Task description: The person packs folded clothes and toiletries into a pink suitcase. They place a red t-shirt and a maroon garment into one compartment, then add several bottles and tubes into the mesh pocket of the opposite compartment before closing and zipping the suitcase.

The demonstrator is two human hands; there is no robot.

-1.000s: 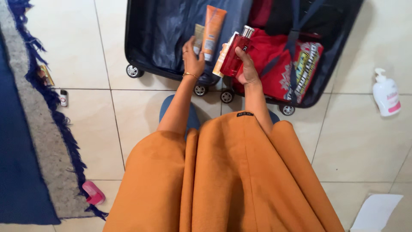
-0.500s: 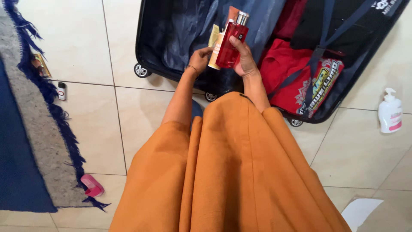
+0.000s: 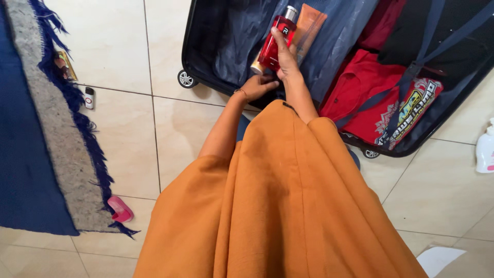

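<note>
— So, what does the right hand (image 3: 284, 62) hold?

— It grips a red bottle (image 3: 272, 44) with a silver cap, fingers wrapped around it, at the upper middle of the frame, over the open suitcase (image 3: 206, 31). Just behind the bottle an orange tube (image 3: 311, 25) sticks up toward the top edge, and a cream-coloured tube (image 3: 256, 67) shows at the bottle's lower left; which hand holds those two, I cannot tell.

— And the left hand (image 3: 260, 85)?

— Curled, just below the right one, touching it at the wrist. A thin bracelet (image 3: 241, 92) sits on that wrist. Whether its fingers clasp anything is hidden.

— What lies in the suitcase?

— Blue lining on its left half; on the right, a red printed shirt (image 3: 370, 98) under crossed dark straps (image 3: 411, 72), with dark clothing above it.

— Around it?

— Pale tile floor (image 3: 118, 134). A blue fringed rug (image 3: 31, 128) runs down the left edge, with a small pink object (image 3: 120, 208) by its lower corner. A white pump bottle (image 3: 486, 149) stands at the right edge, and a white sheet of paper (image 3: 440, 257) lies at the lower right. An orange garment (image 3: 278, 206) fills the lower middle.
</note>
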